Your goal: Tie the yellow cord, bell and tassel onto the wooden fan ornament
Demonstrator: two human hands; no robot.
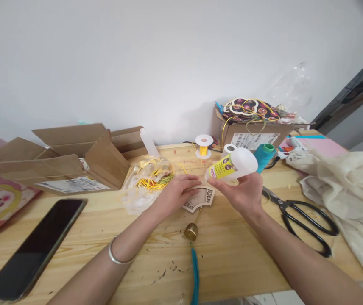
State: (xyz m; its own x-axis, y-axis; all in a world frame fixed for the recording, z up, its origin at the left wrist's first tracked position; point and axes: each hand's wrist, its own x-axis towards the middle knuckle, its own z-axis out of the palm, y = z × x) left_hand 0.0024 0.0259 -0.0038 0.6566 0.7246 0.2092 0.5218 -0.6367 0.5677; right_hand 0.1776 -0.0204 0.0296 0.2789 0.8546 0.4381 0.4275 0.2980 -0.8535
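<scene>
My right hand [247,192] is wrapped round a white glue bottle [243,163] with a yellow label, tilted with its base up to the right. Its tip is hidden near my left fingers. With thumb and fingers, my left hand [181,190] holds the left side of a pale wooden fan-shaped openwork piece [197,201] low over the table. A small brass bell [191,231] hangs off the piece's lower edge on a thin cord, and a teal tassel [195,275] trails from the bell towards me.
On the left are an open cardboard box [73,163] and a phone [35,248]. A plastic bag of yellow cords [152,180] lies beyond my left hand. A yellow thread spool [204,148] and a teal thread cone [264,156] stand behind. Black-handled scissors [308,212] and cream cloth [343,190] lie right.
</scene>
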